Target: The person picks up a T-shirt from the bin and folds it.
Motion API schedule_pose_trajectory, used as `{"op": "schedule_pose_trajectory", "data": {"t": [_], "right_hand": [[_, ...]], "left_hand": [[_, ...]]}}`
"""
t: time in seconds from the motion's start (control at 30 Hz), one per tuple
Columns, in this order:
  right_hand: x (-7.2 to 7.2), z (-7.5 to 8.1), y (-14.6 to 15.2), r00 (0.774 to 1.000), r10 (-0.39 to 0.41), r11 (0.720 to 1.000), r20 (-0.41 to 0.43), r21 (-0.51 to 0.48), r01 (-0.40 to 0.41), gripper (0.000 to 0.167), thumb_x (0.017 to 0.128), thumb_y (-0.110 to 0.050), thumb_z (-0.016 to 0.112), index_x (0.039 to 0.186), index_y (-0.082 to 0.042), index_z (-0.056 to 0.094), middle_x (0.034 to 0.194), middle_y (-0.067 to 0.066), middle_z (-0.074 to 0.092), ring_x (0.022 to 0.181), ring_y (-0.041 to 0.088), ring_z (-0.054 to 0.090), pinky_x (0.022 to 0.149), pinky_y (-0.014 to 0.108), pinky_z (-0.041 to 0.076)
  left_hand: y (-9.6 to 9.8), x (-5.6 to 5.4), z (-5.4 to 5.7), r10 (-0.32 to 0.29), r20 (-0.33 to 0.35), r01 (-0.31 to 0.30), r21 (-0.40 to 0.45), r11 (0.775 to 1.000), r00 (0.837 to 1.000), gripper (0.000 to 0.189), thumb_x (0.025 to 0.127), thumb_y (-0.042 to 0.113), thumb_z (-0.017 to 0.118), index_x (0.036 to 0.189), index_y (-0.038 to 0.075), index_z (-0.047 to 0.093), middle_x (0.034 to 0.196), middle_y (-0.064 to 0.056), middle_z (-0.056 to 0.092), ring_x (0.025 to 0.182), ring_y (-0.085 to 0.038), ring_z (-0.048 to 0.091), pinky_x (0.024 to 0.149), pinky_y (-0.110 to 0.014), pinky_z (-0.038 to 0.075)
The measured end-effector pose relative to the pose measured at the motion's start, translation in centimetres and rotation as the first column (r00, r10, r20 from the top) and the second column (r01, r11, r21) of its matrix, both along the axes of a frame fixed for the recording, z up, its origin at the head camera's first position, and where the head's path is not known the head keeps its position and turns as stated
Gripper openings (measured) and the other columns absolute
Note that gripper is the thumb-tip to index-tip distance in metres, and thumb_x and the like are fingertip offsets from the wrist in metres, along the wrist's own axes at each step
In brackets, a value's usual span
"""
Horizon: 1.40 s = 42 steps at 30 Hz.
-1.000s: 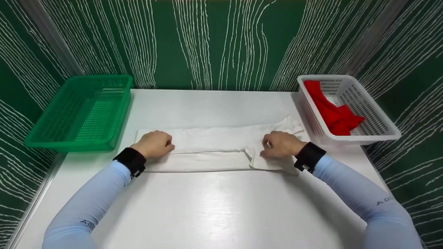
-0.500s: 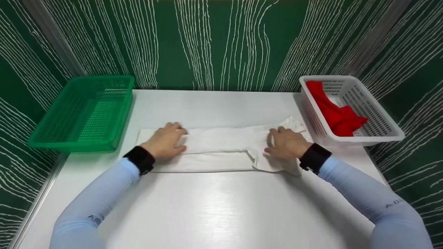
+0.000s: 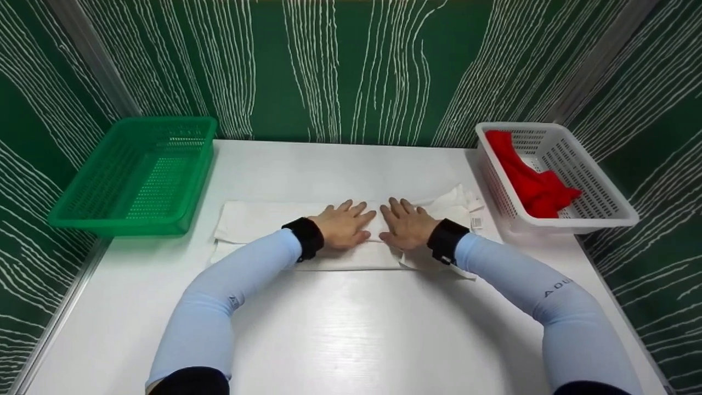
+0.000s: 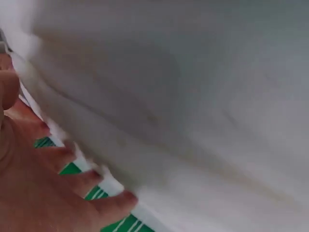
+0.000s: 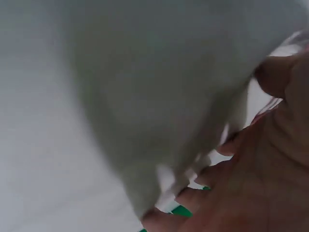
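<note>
A white cloth garment, folded into a long strip, lies across the middle of the table. Its right end is rumpled, and a small label shows there. My left hand rests palm down on the strip near its middle, fingers spread. Just to the right, my right hand lies flat on the cloth too, fingers spread and close to the left hand's fingertips. Both wrist views show straight fingers against the white fabric, with nothing gripped.
A green plastic basket stands at the back left of the white table. At the back right, a white basket holds a red cloth. Green walls with white lines enclose the table's back and sides.
Both hands have moved from the strip's two ends toward its middle, the left hand farther. Their fingers have gone from curled to straight and spread on the cloth.
</note>
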State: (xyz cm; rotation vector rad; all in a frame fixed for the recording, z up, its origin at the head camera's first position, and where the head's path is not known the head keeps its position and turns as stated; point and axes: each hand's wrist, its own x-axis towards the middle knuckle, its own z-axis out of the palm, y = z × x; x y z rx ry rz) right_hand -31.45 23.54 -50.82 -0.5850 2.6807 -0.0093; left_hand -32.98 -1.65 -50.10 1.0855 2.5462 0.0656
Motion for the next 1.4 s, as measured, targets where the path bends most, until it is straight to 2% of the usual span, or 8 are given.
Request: {"op": "schedule_pose_trajectory", "data": {"t": [0.23, 0.47, 0.63, 0.77, 0.87, 1.1, 1.3, 1.4], "right_hand": [[-0.6, -1.4, 3.6, 0.992, -0.099, 0.986, 0.074, -0.126, 0.108, 0.112, 0.109, -0.083, 0.029, 0.179, -0.003, -0.005, 0.187, 0.027, -0.015, 0.175, 0.054, -0.010, 0.137, 0.079, -0.004], [-1.4, -0.9, 9.4, 0.955, -0.287, 0.944, 0.073, -0.149, 0.295, 0.112, 0.112, -0.079, 0.026, 0.176, 0.005, -0.010, 0.182, 0.037, -0.019, 0.170, 0.062, -0.017, 0.137, 0.076, -0.010], [-2.3, 0.5, 11.7, 0.914, -0.393, 0.913, -0.104, -0.161, 0.374, 0.087, 0.117, -0.050, 0.038, 0.172, 0.013, 0.016, 0.175, 0.051, 0.012, 0.162, 0.073, 0.017, 0.133, 0.078, 0.026], [-3.7, 1.5, 12.9, 0.853, -0.448, 0.890, -0.267, -0.223, 0.398, 0.057, 0.112, -0.026, 0.048, 0.153, 0.013, 0.046, 0.144, 0.049, 0.055, 0.128, 0.069, 0.060, 0.103, 0.077, 0.055], [-4.6, 1.9, 13.4, 0.824, -0.517, 0.835, -0.231, -0.347, 0.427, 0.050, 0.110, -0.027, 0.055, 0.147, 0.007, 0.057, 0.131, 0.040, 0.071, 0.118, 0.061, 0.071, 0.099, 0.073, 0.059], [-5.7, 1.4, 13.7, 0.829, -0.560, 0.739, -0.007, -0.457, 0.495, 0.063, 0.101, -0.027, 0.069, 0.155, 0.003, 0.056, 0.115, 0.022, 0.080, 0.089, 0.026, 0.079, 0.094, 0.042, 0.061], [-6.1, 1.1, 13.6, 0.757, -0.653, 0.686, -0.012, -0.434, 0.584, 0.058, 0.101, -0.017, 0.052, 0.156, 0.001, 0.049, 0.143, 0.036, 0.065, 0.124, 0.047, 0.065, 0.111, 0.061, 0.054], [-6.0, 1.1, 13.2, 0.753, -0.658, 0.679, 0.013, -0.421, 0.601, 0.064, 0.106, -0.026, 0.051, 0.161, 0.004, 0.040, 0.155, 0.041, 0.056, 0.141, 0.057, 0.057, 0.122, 0.069, 0.047]], "left_hand": [[-1.8, 1.1, -0.4, 0.136, 0.119, -0.137, -0.002, 0.991, 0.984, 0.081, 0.117, 0.068, 0.024, 0.183, 0.029, -0.001, 0.191, -0.010, -0.015, 0.178, -0.041, -0.015, 0.139, -0.075, -0.006], [-7.1, 0.4, -0.3, 0.307, 0.140, -0.312, 0.017, 0.950, 0.941, 0.085, 0.114, 0.074, 0.022, 0.182, 0.029, -0.003, 0.190, -0.013, -0.019, 0.176, -0.046, -0.018, 0.138, -0.075, -0.010], [-10.6, -0.1, -0.7, 0.398, 0.165, -0.408, 0.027, 0.913, 0.902, 0.089, 0.113, 0.077, 0.027, 0.182, 0.029, -0.003, 0.189, -0.017, -0.019, 0.174, -0.051, -0.019, 0.135, -0.080, -0.012], [-12.2, -1.1, -2.0, 0.452, 0.157, -0.460, 0.016, 0.888, 0.878, 0.100, 0.106, 0.089, 0.026, 0.182, 0.032, -0.003, 0.188, -0.020, -0.020, 0.173, -0.055, -0.021, 0.131, -0.086, -0.013], [-12.6, -1.6, -2.7, 0.472, 0.146, -0.478, 0.008, 0.878, 0.869, 0.104, 0.102, 0.094, 0.025, 0.182, 0.033, -0.004, 0.188, -0.021, -0.021, 0.172, -0.056, -0.021, 0.129, -0.087, -0.013], [-12.5, -2.8, -4.0, 0.478, 0.119, -0.477, -0.039, 0.878, 0.870, 0.101, 0.103, 0.092, 0.023, 0.181, 0.035, -0.009, 0.188, -0.016, -0.025, 0.173, -0.051, -0.023, 0.132, -0.085, -0.011], [-12.2, -2.9, -3.7, 0.486, 0.119, -0.482, -0.062, 0.874, 0.866, 0.100, 0.104, 0.090, 0.025, 0.180, 0.036, -0.010, 0.188, -0.016, -0.025, 0.173, -0.051, -0.024, 0.132, -0.085, -0.011], [-12.2, -2.7, -3.5, 0.494, 0.122, -0.492, -0.050, 0.869, 0.861, 0.099, 0.105, 0.089, 0.027, 0.181, 0.037, -0.009, 0.188, -0.015, -0.024, 0.174, -0.051, -0.022, 0.132, -0.085, -0.011]]}}
